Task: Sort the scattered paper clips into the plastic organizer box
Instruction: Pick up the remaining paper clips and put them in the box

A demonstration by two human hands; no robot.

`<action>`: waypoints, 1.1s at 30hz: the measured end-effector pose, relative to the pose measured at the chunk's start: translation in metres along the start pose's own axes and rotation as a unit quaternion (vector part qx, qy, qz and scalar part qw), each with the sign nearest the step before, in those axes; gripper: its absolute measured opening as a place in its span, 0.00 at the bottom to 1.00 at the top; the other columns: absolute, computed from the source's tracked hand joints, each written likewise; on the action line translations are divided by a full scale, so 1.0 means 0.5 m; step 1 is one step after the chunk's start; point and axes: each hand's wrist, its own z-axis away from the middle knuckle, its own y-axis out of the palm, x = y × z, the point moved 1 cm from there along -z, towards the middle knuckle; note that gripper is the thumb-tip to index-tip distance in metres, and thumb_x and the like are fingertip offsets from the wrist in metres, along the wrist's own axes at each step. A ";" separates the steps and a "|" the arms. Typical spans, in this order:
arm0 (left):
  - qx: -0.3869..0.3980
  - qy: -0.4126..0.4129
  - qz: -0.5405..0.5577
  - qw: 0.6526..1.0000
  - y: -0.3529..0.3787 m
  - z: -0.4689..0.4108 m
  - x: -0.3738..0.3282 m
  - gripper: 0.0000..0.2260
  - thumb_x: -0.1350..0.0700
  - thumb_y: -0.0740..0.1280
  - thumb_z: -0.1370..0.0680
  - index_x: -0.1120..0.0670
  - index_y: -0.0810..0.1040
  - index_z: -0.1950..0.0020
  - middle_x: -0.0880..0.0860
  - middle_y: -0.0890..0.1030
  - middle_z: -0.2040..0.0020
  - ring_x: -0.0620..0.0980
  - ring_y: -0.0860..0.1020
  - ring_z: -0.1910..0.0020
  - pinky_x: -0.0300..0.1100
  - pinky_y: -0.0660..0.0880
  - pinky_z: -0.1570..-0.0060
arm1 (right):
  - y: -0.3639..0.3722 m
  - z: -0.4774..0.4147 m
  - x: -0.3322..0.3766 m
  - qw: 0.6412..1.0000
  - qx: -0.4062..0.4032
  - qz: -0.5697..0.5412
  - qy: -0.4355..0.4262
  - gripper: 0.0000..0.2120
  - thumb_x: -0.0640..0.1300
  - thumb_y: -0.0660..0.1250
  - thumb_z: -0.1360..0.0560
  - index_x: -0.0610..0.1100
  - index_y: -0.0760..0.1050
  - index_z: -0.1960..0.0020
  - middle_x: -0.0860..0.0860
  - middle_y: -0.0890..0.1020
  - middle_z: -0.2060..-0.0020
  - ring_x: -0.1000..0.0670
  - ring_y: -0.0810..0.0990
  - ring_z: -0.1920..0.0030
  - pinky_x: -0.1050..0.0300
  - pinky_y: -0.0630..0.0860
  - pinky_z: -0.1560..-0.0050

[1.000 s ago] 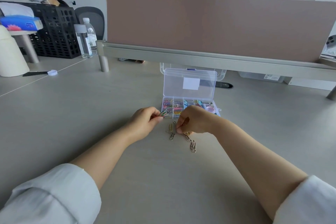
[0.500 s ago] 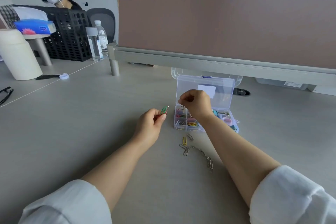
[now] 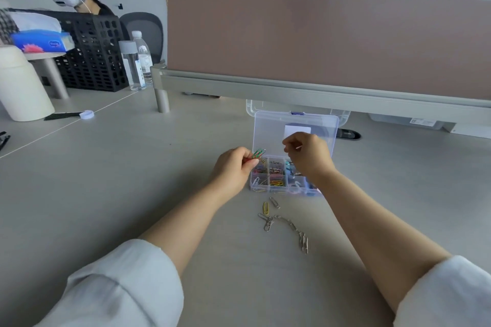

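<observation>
A blank white label is seen on the raised lid of the clear plastic compartmented organizer box; no writing can be read. A small bunch of green and red paper clips is pinched in the left hand at the box's left edge, while what seems a thin silver clip is gripped by the right hand above the compartments. Loose silver and yellow paper clips are scattered on the grey table just before the box.

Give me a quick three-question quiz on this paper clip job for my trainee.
1. True or false: the organizer box has its lid shut.
2. What does the left hand pinch? A) colored clips B) a pen C) nothing
3. Fill in: the yellow clip lies on the ____, outside the box.

Key: 1 false; 2 A; 3 table.
</observation>
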 end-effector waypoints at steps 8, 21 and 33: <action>0.169 0.018 -0.244 0.955 0.054 -0.080 -0.071 0.13 0.59 0.61 0.22 0.65 0.73 0.64 0.55 0.66 0.70 0.56 0.68 0.62 0.44 0.65 0.60 | -0.008 0.031 -0.053 1.000 -0.004 0.008 -0.005 0.10 0.37 0.62 0.26 0.42 0.80 0.48 0.44 0.85 0.52 0.44 0.82 0.52 0.55 0.77 0.48; 0.197 0.059 -0.411 0.888 0.065 -0.127 -0.112 0.06 0.68 0.62 0.25 0.65 0.74 0.49 0.56 0.67 0.66 0.57 0.71 0.59 0.45 0.68 0.59 | -0.009 0.028 -0.063 1.000 0.000 -0.013 -0.001 0.10 0.38 0.61 0.25 0.41 0.79 0.47 0.44 0.84 0.52 0.49 0.78 0.58 0.56 0.77 0.49; 0.179 0.024 -0.262 0.948 0.043 -0.127 -0.099 0.08 0.65 0.68 0.29 0.59 0.81 0.51 0.57 0.81 0.48 0.56 0.79 0.49 0.45 0.76 0.49 | -0.010 0.028 -0.062 1.000 0.002 -0.021 0.009 0.10 0.38 0.61 0.25 0.41 0.79 0.47 0.44 0.84 0.54 0.50 0.77 0.59 0.55 0.77 0.50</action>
